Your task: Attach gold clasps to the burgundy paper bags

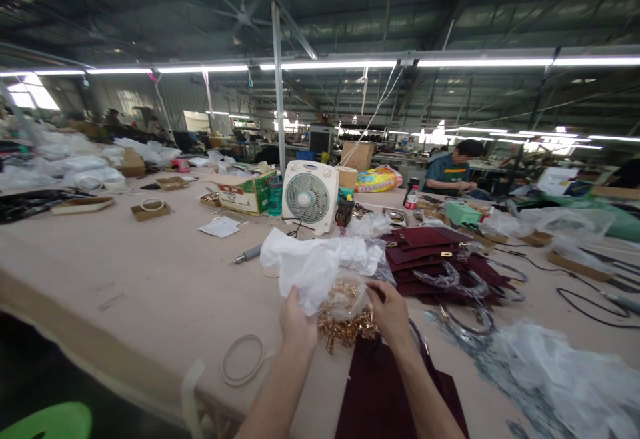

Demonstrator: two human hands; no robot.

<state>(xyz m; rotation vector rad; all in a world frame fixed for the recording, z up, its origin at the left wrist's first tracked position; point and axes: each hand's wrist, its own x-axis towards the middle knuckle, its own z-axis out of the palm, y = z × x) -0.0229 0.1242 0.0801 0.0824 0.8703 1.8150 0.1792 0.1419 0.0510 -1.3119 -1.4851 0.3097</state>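
Observation:
My left hand (296, 315) is closed on the lower edge of a crumpled white sheet (305, 262), paper or plastic, I cannot tell which. Opposite it, my right hand (389, 307) pinches the rim of a clear plastic bag (350, 302). Between both hands lies a heap of small gold-coloured metal fittings (345, 329), partly covered by the bag. Under my right forearm is a dark maroon bag panel (380, 385) with a handle. To the right sits a stack of maroon bag pieces (425, 259) with plastic-wrapped handles.
A white box fan (310, 195) stands behind the sheet, beside a teal bottle (275, 195) and a green carton (245, 195). A grey-handled tool (247, 254) and a tape roll (242, 359) lie left. Loose plastic (565, 379) spreads at right. A co-worker (453, 169) sits across the table.

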